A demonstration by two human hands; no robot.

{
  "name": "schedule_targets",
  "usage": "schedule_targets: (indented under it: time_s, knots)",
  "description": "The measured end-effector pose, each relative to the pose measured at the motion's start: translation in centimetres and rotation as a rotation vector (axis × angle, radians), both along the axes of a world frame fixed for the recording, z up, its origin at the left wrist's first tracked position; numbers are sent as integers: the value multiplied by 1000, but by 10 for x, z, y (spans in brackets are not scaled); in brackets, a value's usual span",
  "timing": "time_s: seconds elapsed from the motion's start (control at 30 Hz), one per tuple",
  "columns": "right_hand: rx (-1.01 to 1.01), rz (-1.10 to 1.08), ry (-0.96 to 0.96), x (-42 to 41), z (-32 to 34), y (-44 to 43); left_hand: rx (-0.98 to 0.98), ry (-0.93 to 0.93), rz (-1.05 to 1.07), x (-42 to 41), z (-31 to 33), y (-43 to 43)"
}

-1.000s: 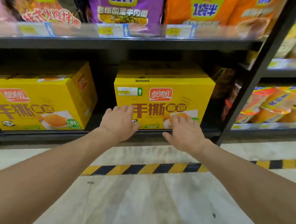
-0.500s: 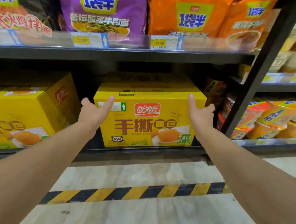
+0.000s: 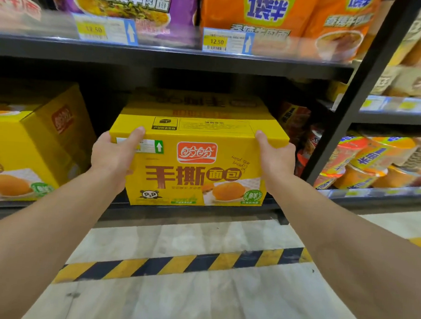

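Box [image 3: 197,163]: yellow, on shelf [image 3: 201,211]. Your left hand [image 3: 113,153] and right hand [image 3: 276,158] clasp its two ends, thumbs on top. Step: grasp. Next, likely: draw it out level.

Above the yellow box [image 3: 197,163], at 12 o'clock, a dark band of free room is left under the upper shelf board [image 3: 161,57]. At 9 o'clock a gap is kept between it and the second yellow box [image 3: 32,148] (set at an angle), and that gap is taken up by the left hand [image 3: 113,153], by which the box's corner is gripped. At 3 o'clock the passage is tighter: the gripping right hand [image 3: 276,161] is flanked by red packets [image 3: 293,120] and, just beyond, the slanting black upright [image 3: 351,94]. At 6 o'clock only the shelf lip [image 3: 189,211] is met, with open floor [image 3: 196,294] before it.
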State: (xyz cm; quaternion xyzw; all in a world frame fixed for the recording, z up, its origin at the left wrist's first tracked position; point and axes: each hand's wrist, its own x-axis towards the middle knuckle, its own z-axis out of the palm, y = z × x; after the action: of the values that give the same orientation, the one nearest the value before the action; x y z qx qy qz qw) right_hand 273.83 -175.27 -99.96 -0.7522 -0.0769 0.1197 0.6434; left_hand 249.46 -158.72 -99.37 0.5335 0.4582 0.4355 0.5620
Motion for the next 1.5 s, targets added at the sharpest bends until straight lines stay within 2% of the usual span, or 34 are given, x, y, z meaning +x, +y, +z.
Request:
schedule_targets:
  time_s: [0.23,0.63,0.93,1.07,1.3,1.5]
  knots:
    - [51,-16,55,-33,1,-48,-29,-34,12,-31,5,-47]
    - [145,-82,136,-98,1,-131,-41,12,16,-85,4,-123]
    - [106,-149,61,-170,7,-189,-65,-31,-20,-145,-6,-166]
    - [60,-191,88,-204,7,-227,-64,-17,-53,-166,-5,-194]
    - [61,-202,95,-217,-55,-267,-108,13,-84,-181,-57,-234]
    - [-69,-168,113,-216,-87,-288,-149,112,-51,-194,-93,-264]
